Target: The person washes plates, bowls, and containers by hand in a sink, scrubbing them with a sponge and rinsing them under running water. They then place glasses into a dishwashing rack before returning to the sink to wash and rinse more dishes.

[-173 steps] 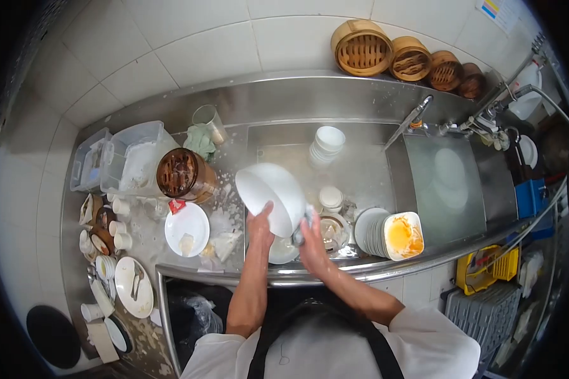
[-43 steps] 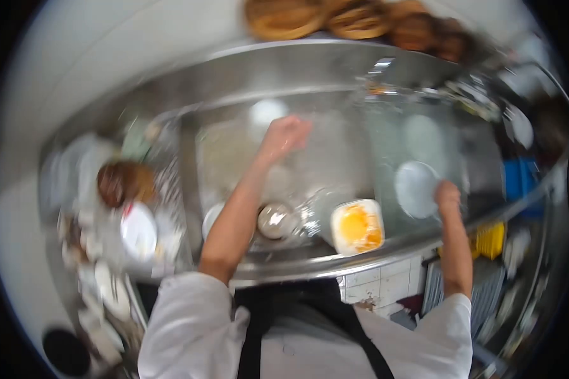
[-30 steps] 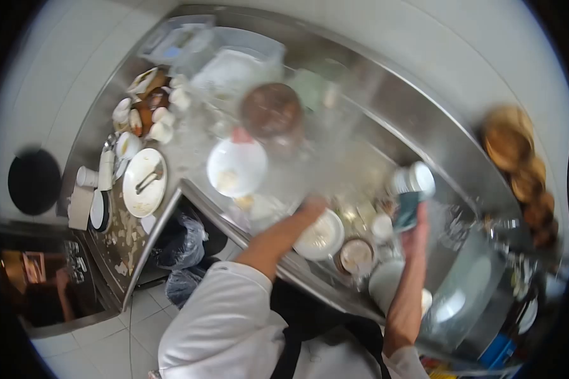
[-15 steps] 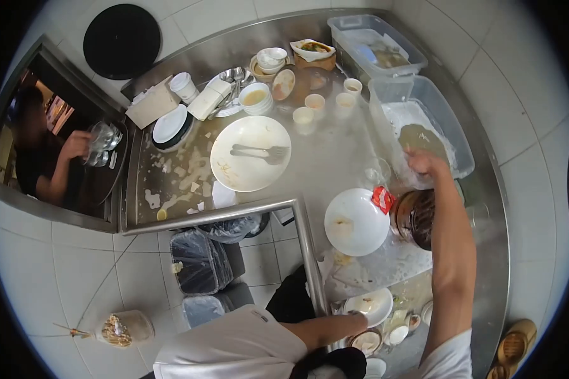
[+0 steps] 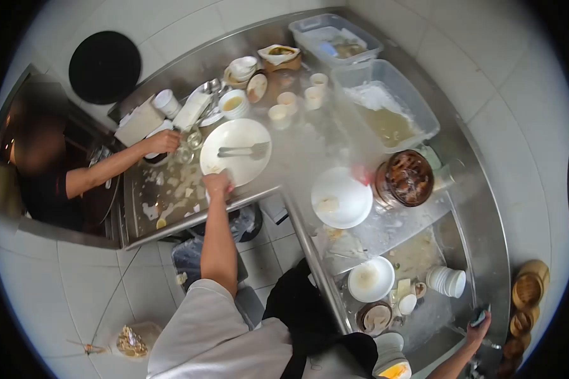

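Observation:
My left hand (image 5: 218, 184) is closed at the near rim of a large white plate (image 5: 224, 142), which carries metal cutlery (image 5: 243, 151) including a fork. At the far right, over the sink's edge, my right hand (image 5: 479, 326) is closed around a small dark bluish-green thing (image 5: 480, 317) that I cannot make out. Beside the large plate, a co-worker's hand (image 5: 163, 143) holds clear glasses (image 5: 187, 144). A smaller white plate (image 5: 341, 202) with food residue lies in the middle, touching a blurred red packet (image 5: 362, 174).
Two clear plastic tubs (image 5: 401, 107) stand at the back right, the nearer holding murky water. A brown round pot (image 5: 406, 178), stacked white bowls (image 5: 446, 281) and several cups (image 5: 279, 115) stand about. Bamboo steamers (image 5: 526, 287) hang at right. A metal rail (image 5: 297, 221) borders the counter.
My left hand has swung from the lower dishes to the large plate. My right hand has left the tub for the far right. The co-worker's glasses have come through the opening. The view has shifted.

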Demonstrator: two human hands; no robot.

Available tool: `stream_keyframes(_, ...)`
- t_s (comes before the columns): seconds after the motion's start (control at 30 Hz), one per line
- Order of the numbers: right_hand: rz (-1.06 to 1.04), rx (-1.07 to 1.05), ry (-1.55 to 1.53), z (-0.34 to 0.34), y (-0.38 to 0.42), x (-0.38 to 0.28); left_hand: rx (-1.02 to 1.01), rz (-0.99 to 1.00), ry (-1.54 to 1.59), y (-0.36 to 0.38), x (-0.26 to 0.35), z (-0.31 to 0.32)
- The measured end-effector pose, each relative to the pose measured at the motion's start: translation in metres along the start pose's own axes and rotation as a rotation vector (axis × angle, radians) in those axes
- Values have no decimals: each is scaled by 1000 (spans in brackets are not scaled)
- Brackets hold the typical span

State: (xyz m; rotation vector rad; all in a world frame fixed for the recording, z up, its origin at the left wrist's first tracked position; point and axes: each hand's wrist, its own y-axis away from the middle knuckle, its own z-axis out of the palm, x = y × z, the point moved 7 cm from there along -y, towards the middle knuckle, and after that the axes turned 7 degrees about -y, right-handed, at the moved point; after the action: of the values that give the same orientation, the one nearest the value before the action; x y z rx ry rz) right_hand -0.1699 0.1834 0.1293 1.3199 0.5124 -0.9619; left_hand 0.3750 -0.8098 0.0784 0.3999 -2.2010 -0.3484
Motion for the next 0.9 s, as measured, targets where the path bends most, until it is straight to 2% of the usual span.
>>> stream_keyframes(0.03, 12, 50, -141, -49, 0, -4, 69, -33, -180, 15, 19, -14)
stream_keyframes(0.1, -72, 66, -218, -143, -28, -5, 397, 1, -396, 20, 25, -38)
stream_keyframes(0.13, -114, 71, -256, -182, -36, -6, 368, -1, -325, 10, 17, -40)
stream_keyframes(0.17, -168, 165, -310, -170, -22, -2, 341, -5, -254, -4, 5, -41)
stream_keyframes(0.23, -283, 357, -413, -146, 20, 11, -125, -55, 252, -41, -38, -7)
stream_keyframes(0.27, -254, 127, -316, -131, 26, 21, -47, 30, 305, -7, -17, -14)
stream_keyframes(0.3, -117, 164, -98, -108, 45, 39, -104, 15, 361, -4, -20, -9)
stream_keyframes(0.33, 23, 170, 121, -45, 89, 56, -177, -10, 405, -6, -30, 0)
stream_keyframes(0.4, -176, -122, 530, 108, 138, 66, -282, -74, 452, -1, -30, 28)
stream_keyframes(0.43, -209, -299, 605, 199, 166, 68, -308, -107, 451, 6, -29, 33)
stream_keyframes(0.47, -367, -332, 686, 276, 185, 65, -328, -136, 460, 14, -26, 36)
stream_keyframes(0.53, -630, -614, 786, 441, 234, 53, -386, -99, 404, 30, -2, 37)
stream_keyframes(0.57, -857, -676, 906, 509, 248, 48, -417, -73, 375, 36, 10, 43)
stream_keyframes(0.63, -1169, -867, 851, 630, 253, 54, -479, -7, 422, 36, 18, 61)
stream_keyframes(0.7, -1227, -913, 1033, 720, 214, 80, -530, 63, 475, 27, 22, 84)
stream_keyframes(0.77, -1120, -787, 1574, 777, 103, 147, -298, 344, 169, 3, 19, 96)
stream_keyframes(0.8, -1071, -816, 1690, 793, 88, 162, -166, 464, 6, -4, 18, 105)
stream_keyframes(0.83, -1022, -842, 1799, 810, 78, 172, 78, 577, -107, 27, 37, 93)
stream_keyframes(0.87, -967, -863, 1900, 821, 75, 180, 282, 691, -81, 75, 65, 78)
stream_keyframes(0.9, -1173, -804, 1575, 824, 132, 150, 314, 778, -2, 114, 86, 76)
